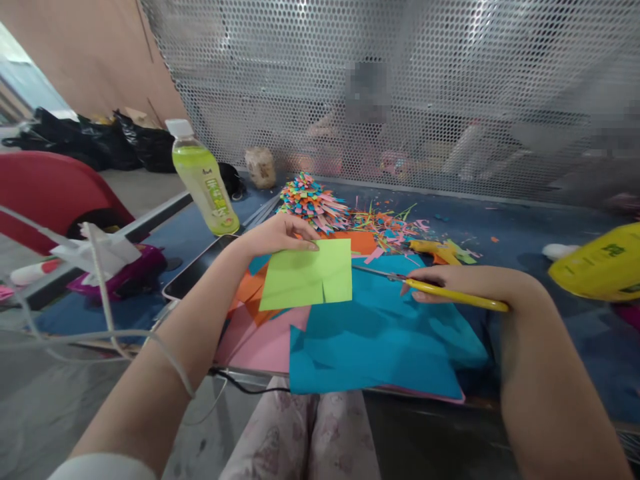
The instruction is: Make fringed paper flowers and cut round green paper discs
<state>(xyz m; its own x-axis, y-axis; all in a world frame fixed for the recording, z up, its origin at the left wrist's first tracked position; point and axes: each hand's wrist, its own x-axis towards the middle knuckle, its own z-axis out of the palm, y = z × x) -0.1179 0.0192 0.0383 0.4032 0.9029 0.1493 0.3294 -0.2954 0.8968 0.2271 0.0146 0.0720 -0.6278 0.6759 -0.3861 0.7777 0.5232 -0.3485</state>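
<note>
A light green paper sheet (307, 275) is pinched at its top edge by my left hand (285, 235), and a short slit shows near its lower edge. My right hand (440, 283) holds yellow-handled scissors (450, 294), whose blades point left toward the sheet's right edge. Beneath both hands lie blue paper (370, 347), pink paper (260, 337) and orange paper pieces (359, 241). Behind the green sheet sits a pile of multicoloured paper strips (313, 203), with loose cut scraps (385, 223) to its right.
At the left stand a bottle of green drink (205, 180), a dark phone-like slab (195, 270) and a purple tissue box (120, 270) with white cables. A yellow glue gun (435, 251) lies behind my right hand; a yellow package (600, 263) is far right. Perforated metal (300, 80) rises behind.
</note>
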